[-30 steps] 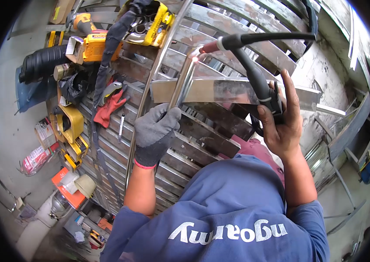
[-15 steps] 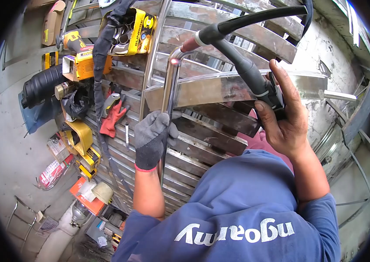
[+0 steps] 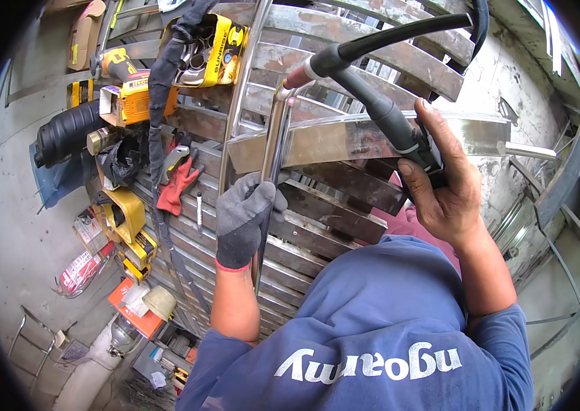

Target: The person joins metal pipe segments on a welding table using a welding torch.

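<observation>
My left hand (image 3: 247,209), in a grey work glove with a dark palm, is wrapped round a shiny metal tube (image 3: 275,140). The tube stands nearly upright in view, and a small pinkish glowing spot shows near its top end. In my bare right hand (image 3: 449,181) is a black TIG welding torch (image 3: 382,109), gripped by its handle between thumb and fingers. Its reddish nozzle (image 3: 298,77) points at the top of the tube, with the tip right at the metal. Behind both lies a flat metal bar (image 3: 344,140) crossing the slatted bench.
Dark metal slats (image 3: 317,212) form the bench. At left lie a yellow box of metal rings (image 3: 218,51), an orange grinder box (image 3: 142,99), a red glove (image 3: 179,185), a marker (image 3: 199,212) and a dark wrapped cable (image 3: 159,96). Long metal strips (image 3: 564,157) stand at right.
The tube has turned in my left hand, and its top has shifted slightly right. The left hand moved a little right with it. The torch has tilted and dropped slightly.
</observation>
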Tool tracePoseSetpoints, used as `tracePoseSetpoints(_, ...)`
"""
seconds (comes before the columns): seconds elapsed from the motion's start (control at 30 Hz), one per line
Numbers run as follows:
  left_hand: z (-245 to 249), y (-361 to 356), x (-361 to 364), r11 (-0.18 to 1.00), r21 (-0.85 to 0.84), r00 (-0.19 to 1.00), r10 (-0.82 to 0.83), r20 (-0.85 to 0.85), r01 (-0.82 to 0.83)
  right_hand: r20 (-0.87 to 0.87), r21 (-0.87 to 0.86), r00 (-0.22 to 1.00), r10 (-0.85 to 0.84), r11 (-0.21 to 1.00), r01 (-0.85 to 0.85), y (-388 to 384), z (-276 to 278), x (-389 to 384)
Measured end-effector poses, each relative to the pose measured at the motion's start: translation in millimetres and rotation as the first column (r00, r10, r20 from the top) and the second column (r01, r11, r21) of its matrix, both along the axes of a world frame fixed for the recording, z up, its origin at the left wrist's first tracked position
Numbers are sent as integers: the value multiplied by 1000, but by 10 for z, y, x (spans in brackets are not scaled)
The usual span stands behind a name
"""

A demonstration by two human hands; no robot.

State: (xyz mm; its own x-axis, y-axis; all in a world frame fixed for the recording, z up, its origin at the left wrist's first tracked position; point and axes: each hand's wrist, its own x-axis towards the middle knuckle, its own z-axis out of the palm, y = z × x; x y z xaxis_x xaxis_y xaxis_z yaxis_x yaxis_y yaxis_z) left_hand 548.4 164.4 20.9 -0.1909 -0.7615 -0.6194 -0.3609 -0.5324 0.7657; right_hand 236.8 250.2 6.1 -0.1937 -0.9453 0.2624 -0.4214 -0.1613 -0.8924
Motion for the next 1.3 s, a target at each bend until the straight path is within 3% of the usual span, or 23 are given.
tracePoseSetpoints(0.57,78,-69,48,997,4,997,-76,0,76,-14,33,998,56,998,-55,-35,65,-37)
tracePoseSetpoints(0.67,99,-94,6,997,60,998,-49,31,47,-5,58,998,68,996,-67,-35,79,-31)
tracePoseSetpoints(0.87,20,-67,71,995,91,994,46,-98,-37,-14,44,997,77,996,-76,-48,75,-13)
tracePoseSetpoints(1.3,-10,-44,75,1000,29,999,-3,-47,4,-99,64,991,87,995,-81,-51,97,1)
